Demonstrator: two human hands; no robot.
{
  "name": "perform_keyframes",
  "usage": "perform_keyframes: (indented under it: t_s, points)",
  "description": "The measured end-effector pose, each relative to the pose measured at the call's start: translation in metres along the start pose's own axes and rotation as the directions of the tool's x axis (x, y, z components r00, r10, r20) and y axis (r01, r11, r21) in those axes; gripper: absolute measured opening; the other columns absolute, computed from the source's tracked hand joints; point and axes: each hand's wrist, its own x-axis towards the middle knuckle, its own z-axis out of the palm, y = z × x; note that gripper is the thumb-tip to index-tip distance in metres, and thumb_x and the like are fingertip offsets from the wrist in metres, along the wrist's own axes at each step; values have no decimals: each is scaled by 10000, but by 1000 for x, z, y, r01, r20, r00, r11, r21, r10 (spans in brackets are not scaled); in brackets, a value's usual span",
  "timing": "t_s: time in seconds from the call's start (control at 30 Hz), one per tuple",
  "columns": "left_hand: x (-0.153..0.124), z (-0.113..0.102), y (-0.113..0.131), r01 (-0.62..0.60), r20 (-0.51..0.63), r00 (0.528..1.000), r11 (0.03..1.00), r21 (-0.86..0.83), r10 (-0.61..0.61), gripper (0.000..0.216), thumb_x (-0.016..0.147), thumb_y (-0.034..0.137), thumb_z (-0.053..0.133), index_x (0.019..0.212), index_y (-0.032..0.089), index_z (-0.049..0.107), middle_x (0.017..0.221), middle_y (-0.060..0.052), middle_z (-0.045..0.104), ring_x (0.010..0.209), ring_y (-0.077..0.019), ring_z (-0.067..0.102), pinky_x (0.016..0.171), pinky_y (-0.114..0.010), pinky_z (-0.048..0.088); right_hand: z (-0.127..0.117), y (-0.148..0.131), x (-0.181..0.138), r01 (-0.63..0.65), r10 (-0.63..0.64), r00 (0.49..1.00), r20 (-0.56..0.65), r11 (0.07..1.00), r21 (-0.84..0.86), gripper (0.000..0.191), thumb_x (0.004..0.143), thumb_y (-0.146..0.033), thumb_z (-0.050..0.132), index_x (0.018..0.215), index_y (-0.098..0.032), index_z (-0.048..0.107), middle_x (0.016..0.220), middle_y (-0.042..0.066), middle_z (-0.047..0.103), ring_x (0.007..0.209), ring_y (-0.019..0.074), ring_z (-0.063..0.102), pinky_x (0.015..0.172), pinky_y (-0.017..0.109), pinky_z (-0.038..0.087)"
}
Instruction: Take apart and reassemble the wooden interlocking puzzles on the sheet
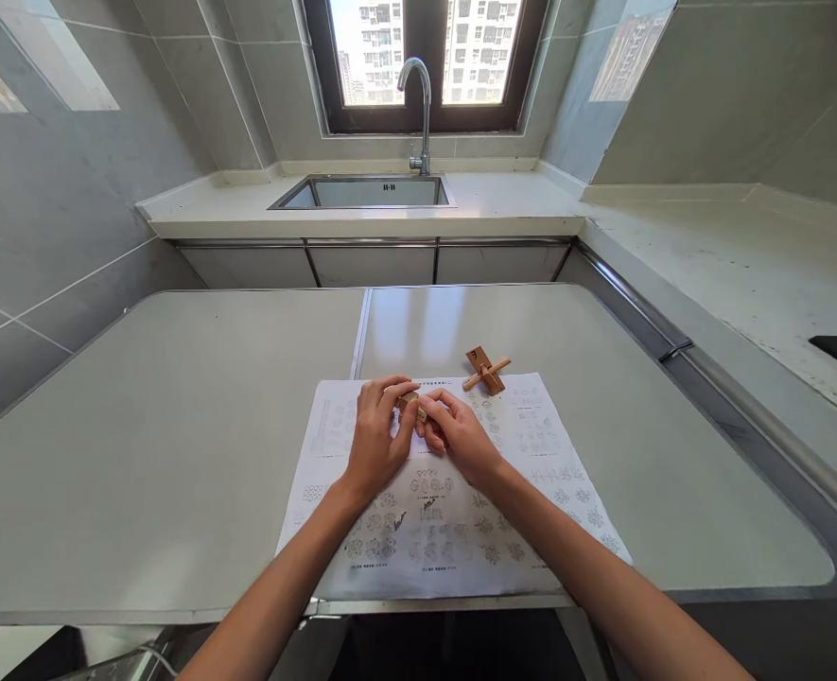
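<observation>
The left hand (375,440) and right hand (456,435) meet above the sheet (453,530) on the surface (177,454). Fingers of both hands grip a small wooden block (410,403), pinched between the fingertips. The sheet's print is too small to read. A wooden puzzle (487,370) lies nearby.

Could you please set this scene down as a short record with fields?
setting: kitchen, grey table in front of a counter with sink and tap under a window
left hand: fingers on a small wooden piece, held jointly with the other hand
right hand: fingertips on the same piece
under the hands: printed sheet of diagrams, flat on the table
nearby: assembled wooden puzzle at the sheet's far edge, apart from both hands
unclear: the held piece's shape, mostly hidden by fingers
</observation>
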Motion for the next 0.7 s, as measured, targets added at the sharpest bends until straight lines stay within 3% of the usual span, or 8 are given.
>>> perform_keyframes:
  t_s: [0.7]
  points:
    - [0,1,0,26,35,999,999,-35,-25,221,1085,303,509,1274,252,611,1233,-93,656,1146,-235,636,1018,-444,534,-1,-2,0,-7,7,1000,2,1000,13,346,933,-529,713,858,-210,600,661,-34,621,445,64,401,441,208,310]
